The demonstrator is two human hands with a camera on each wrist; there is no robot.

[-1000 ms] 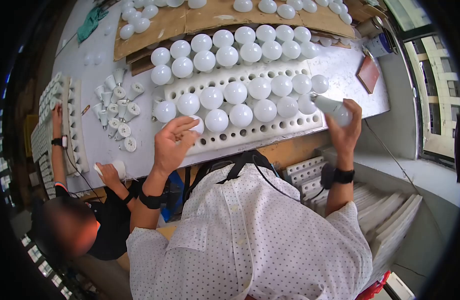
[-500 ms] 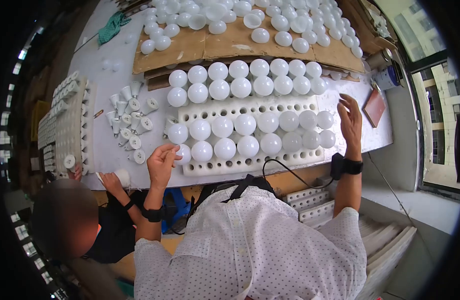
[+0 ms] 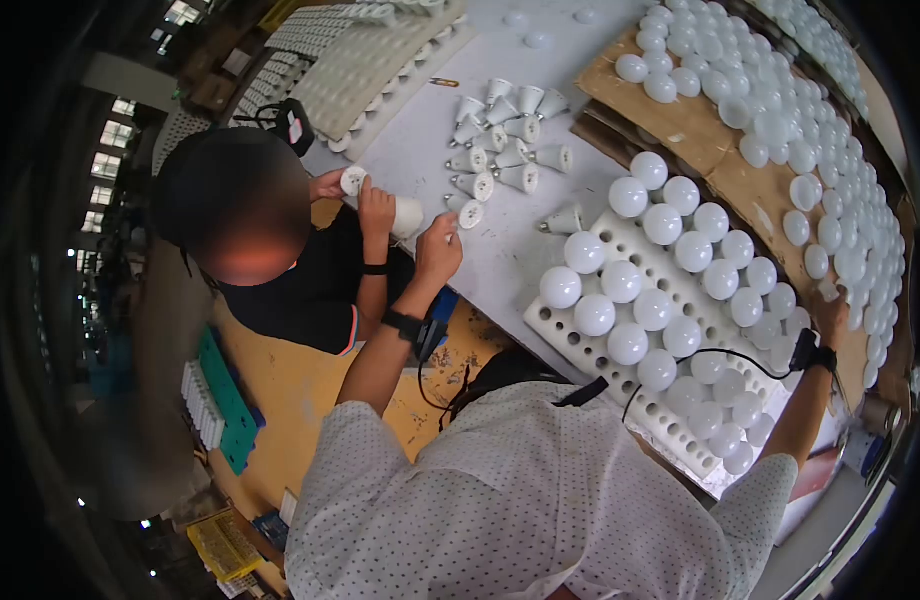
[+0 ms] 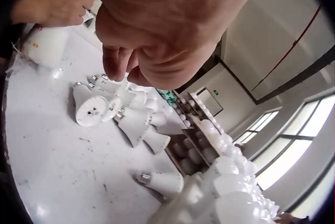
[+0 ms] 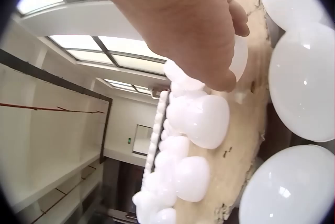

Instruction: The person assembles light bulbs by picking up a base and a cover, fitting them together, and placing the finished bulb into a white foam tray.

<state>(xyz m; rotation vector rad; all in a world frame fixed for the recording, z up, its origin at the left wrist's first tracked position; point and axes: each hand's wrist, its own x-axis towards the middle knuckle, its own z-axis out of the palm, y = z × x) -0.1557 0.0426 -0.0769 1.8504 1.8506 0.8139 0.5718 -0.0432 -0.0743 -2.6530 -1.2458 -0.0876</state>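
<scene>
My right hand reaches over the cardboard at the far right and holds a white dome bulb cover between thumb and fingers. Other loose covers lie right beside it. With fingers bent loosely downward, my left hand hovers by the nearest white bulb base, a cone with a screw cap. In the left wrist view the fingertips hang above the cluster of bases, and nothing shows between them. Between my hands, assembled bulbs stand in rows in a white foam tray with holes.
One bulb base lies apart beside the tray. At my left another person handles a bulb base next to a white roll. Cardboard carries many covers. Another rack stands at the back left. Cables trail from my wrists.
The view has turned left. My right hand let go of a bulb at the tray's right end, then moved to the covers and took one. My left hand left the tray's bulbs for the bases.
</scene>
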